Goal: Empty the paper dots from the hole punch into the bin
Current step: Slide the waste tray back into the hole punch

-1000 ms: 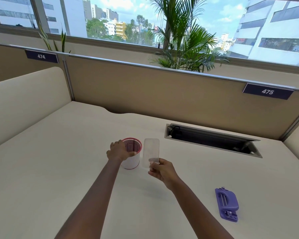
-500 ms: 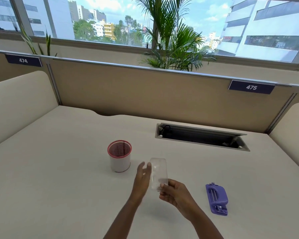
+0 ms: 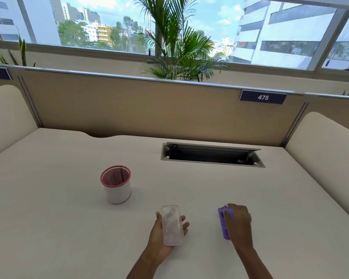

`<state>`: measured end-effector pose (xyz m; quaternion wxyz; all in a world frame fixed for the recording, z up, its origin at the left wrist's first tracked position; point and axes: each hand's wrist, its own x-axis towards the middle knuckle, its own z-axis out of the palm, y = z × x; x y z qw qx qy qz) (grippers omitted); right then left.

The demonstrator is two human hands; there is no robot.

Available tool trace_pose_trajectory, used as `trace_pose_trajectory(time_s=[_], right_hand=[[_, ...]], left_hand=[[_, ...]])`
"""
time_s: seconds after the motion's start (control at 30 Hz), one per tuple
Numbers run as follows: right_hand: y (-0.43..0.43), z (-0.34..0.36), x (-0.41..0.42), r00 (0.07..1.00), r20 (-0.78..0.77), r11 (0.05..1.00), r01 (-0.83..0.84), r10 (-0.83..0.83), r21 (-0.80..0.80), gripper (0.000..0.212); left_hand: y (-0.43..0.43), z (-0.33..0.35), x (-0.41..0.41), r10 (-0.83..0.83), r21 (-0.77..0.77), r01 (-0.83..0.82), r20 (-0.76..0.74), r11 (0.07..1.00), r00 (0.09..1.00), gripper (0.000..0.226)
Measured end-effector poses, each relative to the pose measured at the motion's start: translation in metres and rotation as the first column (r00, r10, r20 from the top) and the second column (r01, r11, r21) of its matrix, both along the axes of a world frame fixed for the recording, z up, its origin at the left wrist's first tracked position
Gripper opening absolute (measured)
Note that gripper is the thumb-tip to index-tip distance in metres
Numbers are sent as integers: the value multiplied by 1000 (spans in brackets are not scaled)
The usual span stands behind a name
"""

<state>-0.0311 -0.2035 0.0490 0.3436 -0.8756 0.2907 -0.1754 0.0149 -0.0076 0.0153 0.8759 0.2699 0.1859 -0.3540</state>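
Hole punch (image 3: 222, 222) under right hand (image 3: 239, 224); left hand (image 3: 163, 234) holds clear tray (image 3: 172, 224).

The left hand (image 3: 165, 230) lies palm up near the front, fingers curled round a clear tray (image 3: 172, 225). The right hand (image 3: 239, 224) is palm down to its right, well apart, fingers closing over the punch (image 3: 223, 222). Both forearms reach in from the near edge.

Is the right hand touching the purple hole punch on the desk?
Touching. The head view shows the right hand lying over the purple hole punch, fingers curled onto its top, with no gap between them.
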Motion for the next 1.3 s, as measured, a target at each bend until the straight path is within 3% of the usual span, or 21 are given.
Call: trace_pose_trajectory(time_s=[0.1, 0.23, 0.43, 0.6, 0.8, 0.93, 1.3], right_hand=[[-19, -5, 7, 986, -149, 987, 98, -79, 130, 34], [-28, -8, 12, 977, -189, 899, 172, -102, 402, 27], [-23, -6, 11, 989, -127, 802, 139, -79, 581, 25], [20, 12, 8, 997, 6, 619, -52, 76, 784, 19], [64, 23, 5, 978, 60, 559, -164, 199, 813, 16], [76, 21, 1, 983, 37, 593, -140, 182, 793, 25], [80, 18, -7, 988, 33, 668, -127, 152, 733, 23]], left_hand=[[-2, 7, -4, -12, -18, 12, -32, 1000, 999, 63], [-4, 16, -10, -17, -55, 13, -58, 998, 998, 65], [-3, 19, -15, -3, -33, 1, -78, 999, 997, 64], [-11, 17, -17, -27, 20, 28, -52, 999, 998, 62], [-23, 17, -24, 20, 15, -19, -46, 1000, 999, 46], [-25, 18, -27, 55, 69, -50, -69, 996, 996, 40], [-28, 25, -31, 89, 80, -85, -50, 993, 995, 39]])
